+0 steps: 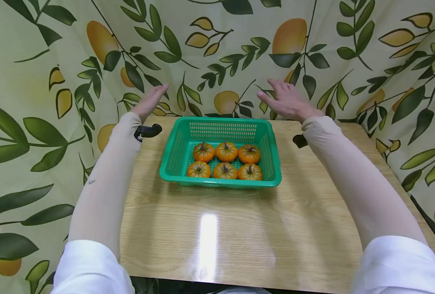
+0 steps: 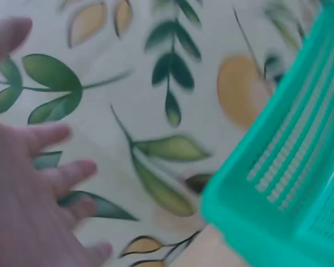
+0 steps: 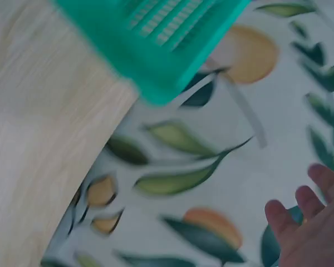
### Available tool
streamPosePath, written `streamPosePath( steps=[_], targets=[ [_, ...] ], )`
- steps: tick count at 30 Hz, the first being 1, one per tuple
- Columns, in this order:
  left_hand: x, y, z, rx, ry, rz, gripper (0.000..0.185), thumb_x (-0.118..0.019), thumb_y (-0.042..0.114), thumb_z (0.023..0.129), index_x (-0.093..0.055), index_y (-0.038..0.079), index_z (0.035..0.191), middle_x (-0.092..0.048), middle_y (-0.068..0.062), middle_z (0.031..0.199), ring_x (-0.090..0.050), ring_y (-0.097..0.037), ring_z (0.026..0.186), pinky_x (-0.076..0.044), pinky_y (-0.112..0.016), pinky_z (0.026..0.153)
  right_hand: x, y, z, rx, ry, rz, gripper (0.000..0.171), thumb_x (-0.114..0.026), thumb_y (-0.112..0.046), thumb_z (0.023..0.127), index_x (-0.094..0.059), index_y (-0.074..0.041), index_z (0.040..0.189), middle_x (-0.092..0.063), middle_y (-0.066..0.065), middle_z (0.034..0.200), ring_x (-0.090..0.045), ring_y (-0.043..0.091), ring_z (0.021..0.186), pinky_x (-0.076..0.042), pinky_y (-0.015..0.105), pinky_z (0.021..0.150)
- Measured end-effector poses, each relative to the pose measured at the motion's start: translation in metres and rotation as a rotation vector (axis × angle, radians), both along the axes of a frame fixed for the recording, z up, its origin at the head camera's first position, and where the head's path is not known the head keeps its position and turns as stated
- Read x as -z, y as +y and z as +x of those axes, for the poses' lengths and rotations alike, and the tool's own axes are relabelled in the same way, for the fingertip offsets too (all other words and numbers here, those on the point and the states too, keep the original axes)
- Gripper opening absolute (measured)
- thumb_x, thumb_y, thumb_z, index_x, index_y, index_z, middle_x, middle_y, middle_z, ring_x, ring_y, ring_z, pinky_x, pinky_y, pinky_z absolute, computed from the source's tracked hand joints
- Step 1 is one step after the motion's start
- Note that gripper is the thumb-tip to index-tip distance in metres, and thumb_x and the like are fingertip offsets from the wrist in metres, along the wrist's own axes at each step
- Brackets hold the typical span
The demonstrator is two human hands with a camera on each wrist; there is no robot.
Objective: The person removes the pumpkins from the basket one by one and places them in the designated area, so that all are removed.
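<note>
A green basket [image 1: 173,157] holds orange pumpkins [image 1: 226,152] on a pale wood-grain table [image 1: 239,237]; the cream backdrop [image 1: 217,49] shows green leaves and yellow fruit

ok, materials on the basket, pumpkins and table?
Basket: looks like moulded green plastic, slotted mesh walls with a solid smooth rim. Pumpkins: six small orange ones with ribbed skin and dark stems; whether they are real or plastic decoys cannot be told. Table: light wood-grain top, probably laminate or varnished, since it throws a glossy glare streak.
</note>
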State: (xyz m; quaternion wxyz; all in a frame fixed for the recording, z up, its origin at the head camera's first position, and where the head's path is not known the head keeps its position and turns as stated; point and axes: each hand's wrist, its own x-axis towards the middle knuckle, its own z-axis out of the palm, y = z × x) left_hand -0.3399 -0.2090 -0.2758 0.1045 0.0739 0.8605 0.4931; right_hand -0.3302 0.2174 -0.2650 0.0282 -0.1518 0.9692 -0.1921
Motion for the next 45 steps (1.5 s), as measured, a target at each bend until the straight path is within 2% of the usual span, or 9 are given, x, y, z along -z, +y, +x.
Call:
streamPosePath(
  steps=[4,8,11,16,23,28,33,37,45],
  targets=[
    [0.038,-0.011,0.026,-0.011,0.014,0.471,0.072,-0.032,0.06,0.097,-0.005,0.027,0.155,-0.003,-0.005,0.162,0.008,-0.018,0.149,0.011,-0.047,0.118,0.001,-0.017,0.009,-0.085,0.003,-0.066,0.079,-0.041,-0.063,0.092,-0.022,-0.017,0.153,-0.01,0.009,0.162,-0.005,0.034,0.148,-0.01,0.059,0.116],
    [0.077,-0.018,0.056,-0.021,0.055,0.948,0.064,-0.039,0.05,0.098,-0.017,0.025,0.152,-0.013,-0.007,0.16,0.002,-0.019,0.149,0.01,-0.048,0.119,0.001,-0.031,0.016,-0.172,0.013,-0.107,0.069,-0.053,-0.051,0.092,-0.036,-0.014,0.147,-0.014,0.008,0.161,-0.007,0.032,0.148,-0.012,0.056,0.116],
    [0.102,-0.017,0.073,-0.028,0.032,1.094,0.057,-0.037,0.043,0.1,-0.021,0.022,0.15,-0.016,-0.006,0.158,-0.003,-0.021,0.148,0.003,-0.047,0.12,0.002,-0.037,0.019,-0.199,0.009,-0.103,0.066,-0.055,-0.047,0.092,-0.037,-0.015,0.146,-0.016,0.008,0.16,-0.008,0.033,0.147,-0.015,0.055,0.116],
    [0.135,-0.012,0.091,-0.041,-0.01,1.125,0.052,-0.029,0.033,0.104,-0.015,0.02,0.152,-0.014,-0.007,0.159,-0.006,-0.022,0.148,0.0,-0.045,0.121,0.009,-0.046,0.019,-0.253,0.013,-0.075,0.064,-0.059,-0.044,0.091,-0.039,-0.014,0.145,-0.025,0.012,0.155,-0.017,0.034,0.143,-0.018,0.053,0.115],
    [0.162,-0.008,0.102,-0.076,-0.053,1.137,0.06,-0.03,0.038,0.103,-0.003,0.02,0.154,-0.011,-0.013,0.159,-0.006,-0.026,0.149,0.001,-0.04,0.121,0.021,-0.06,0.019,-0.301,-0.048,-0.088,0.068,-0.061,-0.044,0.09,-0.035,-0.019,0.147,-0.028,0.009,0.154,-0.022,0.029,0.143,-0.023,0.05,0.114],
    [0.17,-0.004,0.107,-0.076,-0.052,1.179,0.058,-0.028,0.037,0.104,-0.004,0.02,0.153,-0.012,-0.012,0.159,-0.012,-0.024,0.148,-0.014,-0.036,0.12,0.026,-0.07,0.02,-0.311,-0.083,-0.146,0.068,-0.062,-0.045,0.089,-0.035,-0.022,0.147,-0.031,0.007,0.152,-0.026,0.027,0.14,-0.028,0.05,0.112],
    [0.174,0.006,0.111,-0.119,-0.11,1.04,0.054,-0.028,0.041,0.103,-0.014,0.025,0.153,-0.018,-0.003,0.158,-0.03,-0.016,0.137,-0.035,-0.03,0.105,0.034,-0.082,0.016,-0.332,-0.099,-0.129,0.07,-0.064,-0.045,0.088,-0.036,-0.02,0.147,-0.034,0.005,0.153,-0.026,0.026,0.142,-0.024,0.048,0.115],
    [0.177,0.013,0.11,-0.102,-0.111,0.956,0.051,-0.031,0.044,0.103,-0.025,0.028,0.151,-0.028,0.0,0.154,-0.037,-0.017,0.133,-0.036,-0.032,0.105,0.044,-0.093,0.011,-0.357,-0.127,-0.128,0.068,-0.064,-0.042,0.089,-0.038,-0.017,0.146,-0.034,0.008,0.152,-0.028,0.027,0.141,-0.025,0.047,0.115],
    [0.192,0.017,0.108,-0.086,-0.097,1.019,0.056,-0.042,0.049,0.098,-0.034,0.025,0.148,-0.042,0.002,0.142,-0.039,-0.018,0.129,-0.035,-0.032,0.107,0.06,-0.113,0.009,-0.388,-0.191,-0.1,0.066,-0.062,-0.045,0.09,-0.038,-0.019,0.145,-0.033,0.004,0.153,-0.028,0.024,0.142,-0.028,0.044,0.114]
  ],
)
